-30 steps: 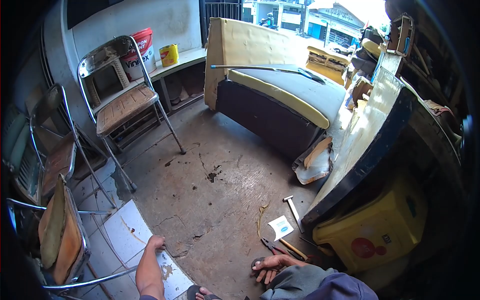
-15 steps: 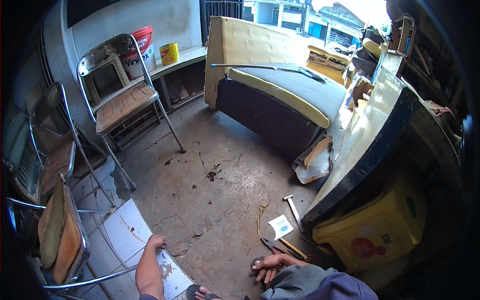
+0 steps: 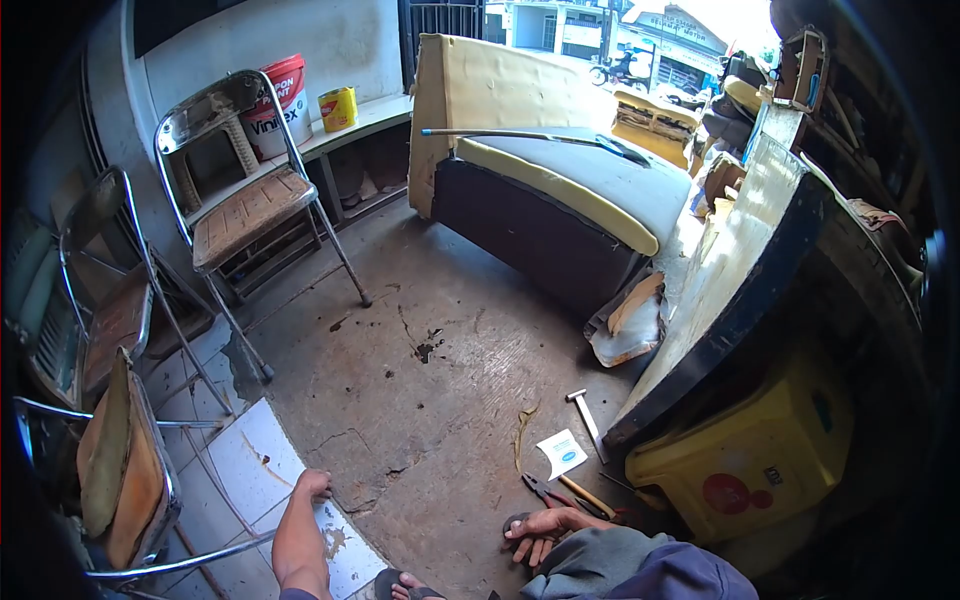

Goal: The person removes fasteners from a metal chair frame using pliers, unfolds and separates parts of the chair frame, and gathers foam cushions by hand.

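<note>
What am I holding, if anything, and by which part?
Nothing shows in your right hand; your left hand is curled, so whether it holds anything cannot be told.

The floor (image 3: 370, 400) is stained concrete ahead of both hands, with white tiles (image 3: 258, 450) beside and beneath the left hand (image 3: 315, 485). Just beyond the right hand (image 3: 545, 525) lie 1 pair of pliers (image 3: 545, 493) and 1 wooden handle (image 3: 587, 497), close together. Farther ahead of that hand, a white card (image 3: 563, 456) with blue print lies between a thin brownish strip (image 3: 520, 440) on its left and a pale hammer (image 3: 591, 428) on its right. Well beyond the left hand, 1 metal folding chair (image 3: 252, 218) stands, 2 of its feet plainly visible on the floor.
</note>
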Motion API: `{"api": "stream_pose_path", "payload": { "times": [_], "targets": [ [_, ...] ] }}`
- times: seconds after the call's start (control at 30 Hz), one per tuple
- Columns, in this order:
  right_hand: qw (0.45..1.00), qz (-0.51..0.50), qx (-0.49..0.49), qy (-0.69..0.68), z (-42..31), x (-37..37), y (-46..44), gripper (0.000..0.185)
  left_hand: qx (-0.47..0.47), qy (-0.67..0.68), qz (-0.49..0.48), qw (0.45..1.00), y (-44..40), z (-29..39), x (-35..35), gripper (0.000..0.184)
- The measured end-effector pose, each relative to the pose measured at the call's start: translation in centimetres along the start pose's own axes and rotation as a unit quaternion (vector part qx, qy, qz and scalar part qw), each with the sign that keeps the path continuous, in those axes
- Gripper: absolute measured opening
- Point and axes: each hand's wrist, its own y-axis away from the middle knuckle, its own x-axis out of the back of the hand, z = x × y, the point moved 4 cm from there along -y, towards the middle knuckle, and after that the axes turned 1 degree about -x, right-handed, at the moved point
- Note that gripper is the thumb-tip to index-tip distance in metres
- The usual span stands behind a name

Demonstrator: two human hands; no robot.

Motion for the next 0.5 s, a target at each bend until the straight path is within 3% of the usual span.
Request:
{"api": "stream_pose_path", "payload": {
  "times": [0.27,0.37,0.47,0.5],
  "targets": [
    [0.997,-0.012,0.069,-0.032,0.1,-1.4,3.2,0.045,0.006,0.000,-0.001,1.000,-0.3,-0.4,0.1,0.032],
    [1.000,0.007,-0.012,0.025,-0.7,-1.3,1.9,0.044,0.002,-0.006,0.000,1.000,0.2,-0.1,0.1,0.032],
    [1.000,0.018,-0.016,0.020,-0.2,-0.5,0.9,0.045,0.004,-0.005,0.007,1.000,0.2,-0.1,0.1,0.032],
    [1.000,0.018,-0.015,0.020,-0.1,-3.3,3.8,0.045,0.001,-0.004,0.006,1.000,0.2,0.0,0.1,0.032]
  ]
}}
